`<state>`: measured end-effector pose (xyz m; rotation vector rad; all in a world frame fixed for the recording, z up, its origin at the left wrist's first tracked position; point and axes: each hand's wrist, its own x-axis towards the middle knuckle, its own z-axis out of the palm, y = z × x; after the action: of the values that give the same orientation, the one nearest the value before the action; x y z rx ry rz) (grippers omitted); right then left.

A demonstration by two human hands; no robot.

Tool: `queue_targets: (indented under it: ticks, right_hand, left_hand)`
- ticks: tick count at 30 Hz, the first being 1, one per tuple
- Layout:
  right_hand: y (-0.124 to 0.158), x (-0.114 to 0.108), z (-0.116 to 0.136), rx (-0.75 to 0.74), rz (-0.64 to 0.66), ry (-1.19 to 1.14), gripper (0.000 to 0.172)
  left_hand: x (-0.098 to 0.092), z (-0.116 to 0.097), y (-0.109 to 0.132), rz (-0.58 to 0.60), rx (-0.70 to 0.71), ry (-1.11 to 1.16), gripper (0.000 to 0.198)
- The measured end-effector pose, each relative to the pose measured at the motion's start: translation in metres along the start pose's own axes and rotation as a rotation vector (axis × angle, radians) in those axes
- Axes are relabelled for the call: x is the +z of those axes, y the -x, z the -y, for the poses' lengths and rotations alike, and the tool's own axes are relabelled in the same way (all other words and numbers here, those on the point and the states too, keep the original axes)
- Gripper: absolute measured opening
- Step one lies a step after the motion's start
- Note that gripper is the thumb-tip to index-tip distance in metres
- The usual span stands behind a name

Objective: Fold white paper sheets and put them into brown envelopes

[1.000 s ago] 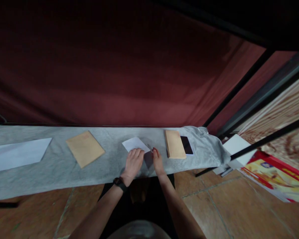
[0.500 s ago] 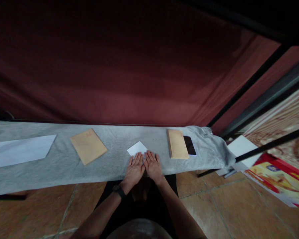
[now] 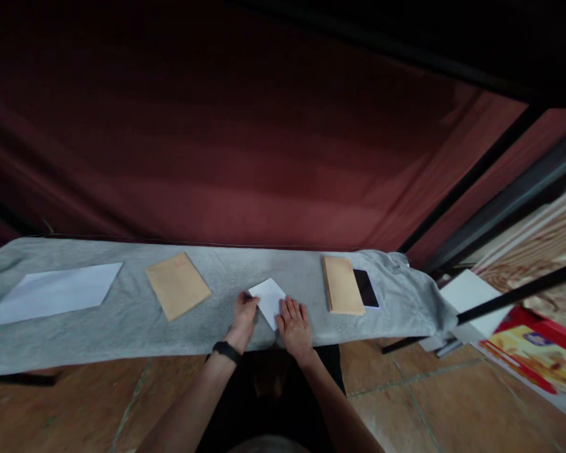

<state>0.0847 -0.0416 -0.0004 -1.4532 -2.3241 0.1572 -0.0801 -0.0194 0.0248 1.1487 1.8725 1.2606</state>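
A small folded sheet of white paper (image 3: 268,301) lies at an angle on the grey cloth in front of me. At its left corner, my left hand (image 3: 244,319), with a dark watch on the wrist, pinches the edge between thumb and fingers. My right hand (image 3: 294,325) rests flat along the paper's right edge, fingers stretched out. Brown envelopes (image 3: 343,286) are stacked to the right of my hands. Another brown envelope (image 3: 179,286) lies to the left.
Larger white sheets (image 3: 61,292) lie at the left of the cloth-covered table (image 3: 146,336). A dark phone (image 3: 366,289) sits partly beneath the envelope stack. Behind hangs a red curtain (image 3: 245,182). A colourful box (image 3: 542,358) stands on the floor at right.
My hands have moved apart from side by side on the paper. The left now pinches its left corner, and the right lies by its right edge. More of the paper shows.
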Motion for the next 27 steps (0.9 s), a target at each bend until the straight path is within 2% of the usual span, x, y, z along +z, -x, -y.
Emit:
queue_targets:
  ticks: [2, 4, 5, 6, 8, 10, 12, 14, 16, 17, 20, 22, 23, 24, 27]
  right_hand:
    - [-0.002, 0.000, 0.000, 0.024, -0.020, -0.106, 0.045]
    - [-0.007, -0.004, 0.003, 0.101, -0.037, -0.352, 0.046]
    - [-0.011, -0.008, 0.005, 0.158, -0.039, -0.527, 0.050]
    - [-0.016, -0.013, 0.008, 0.228, -0.046, -0.718, 0.056]
    - [-0.026, -0.026, 0.016, 0.326, -0.036, -1.094, 0.063]
    - [-0.034, -0.039, 0.024, 0.370, -0.061, -1.369, 0.061]
    - [-0.038, -0.045, 0.025, 0.451, -0.142, -1.464, 0.053]
    - [-0.037, -0.042, 0.016, 0.525, -0.187, -1.429, 0.045]
    - [-0.030, -0.029, -0.003, 0.566, -0.209, -1.347, 0.042]
    - [-0.025, -0.020, -0.014, 0.561, -0.218, -1.279, 0.043]
    - [-0.009, 0.006, -0.045, 0.512, -0.311, -0.909, 0.048]
    - [0.000, 0.019, -0.057, 0.449, -0.402, -0.669, 0.062]
    - [0.003, 0.024, -0.059, 0.414, -0.416, -0.594, 0.068]
    - [0.005, 0.027, -0.059, 0.378, -0.426, -0.537, 0.071]
    - [0.004, 0.033, -0.056, 0.286, -0.449, -0.436, 0.073]
  left_hand:
    - [0.000, -0.007, 0.005, -0.045, 0.013, -0.005, 0.032]
    - [-0.004, -0.017, 0.015, -0.082, 0.078, -0.040, 0.028]
    - [-0.007, -0.023, 0.021, -0.095, 0.148, -0.077, 0.028]
    - [-0.010, -0.030, 0.028, -0.098, 0.309, -0.196, 0.029]
    - [-0.016, -0.044, 0.041, -0.032, 0.621, -0.436, 0.034]
    - [-0.019, -0.054, 0.054, 0.035, 0.810, -0.620, 0.037]
    - [-0.018, -0.057, 0.062, 0.113, 0.908, -0.701, 0.035]
    - [-0.020, -0.052, 0.065, 0.184, 0.949, -0.673, 0.031]
    - [-0.030, -0.038, 0.060, 0.166, 0.907, -0.598, 0.032]
    - [-0.041, -0.027, 0.054, 0.102, 0.845, -0.573, 0.033]
    - [-0.091, 0.008, 0.029, -0.287, 0.453, -0.609, 0.049]
    - [-0.130, 0.029, 0.011, -0.515, 0.134, -0.714, 0.062]
    - [-0.148, 0.037, 0.004, -0.562, -0.007, -0.753, 0.068]
    - [-0.163, 0.043, -0.003, -0.555, -0.108, -0.775, 0.073]
    - [-0.188, 0.051, -0.016, -0.497, -0.189, -0.802, 0.071]
